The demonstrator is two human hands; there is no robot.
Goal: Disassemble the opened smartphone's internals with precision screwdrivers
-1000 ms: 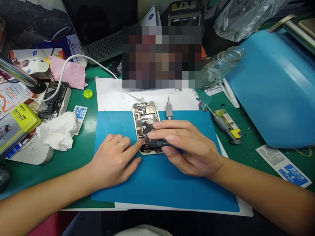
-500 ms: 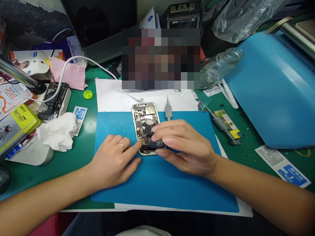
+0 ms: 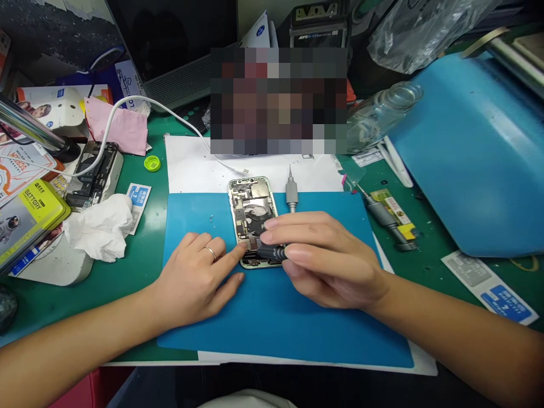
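An opened smartphone [image 3: 255, 205] lies on the blue mat [image 3: 204, 334], its inner parts exposed. My left hand [image 3: 199, 275], with a ring on one finger, rests on the mat; its index fingertip touches the phone's lower left part. It is open and holds nothing. Over the phone's lower right, my right hand [image 3: 329, 258] is closed around a dark screwdriver [image 3: 272, 253] with a ridged collar. The driver's tip is hidden from me. A grey screwdriver [image 3: 291, 192] lies just beyond my right hand. Tiny screws [image 3: 211, 218] sit left of the phone.
A white cable [image 3: 170, 107] arches over the left side. At left are another opened phone [image 3: 91, 175], a crumpled tissue [image 3: 100, 226] and a yellow battery box [image 3: 32, 221]. To the right lie a second grey screwdriver [image 3: 389, 221], a glass jar [image 3: 382, 116] and a blue sheet [image 3: 463, 153].
My right hand has shifted slightly to the right and down, and the screwdriver's collar shows more between the fingers. My left hand and the phone have stayed in place.
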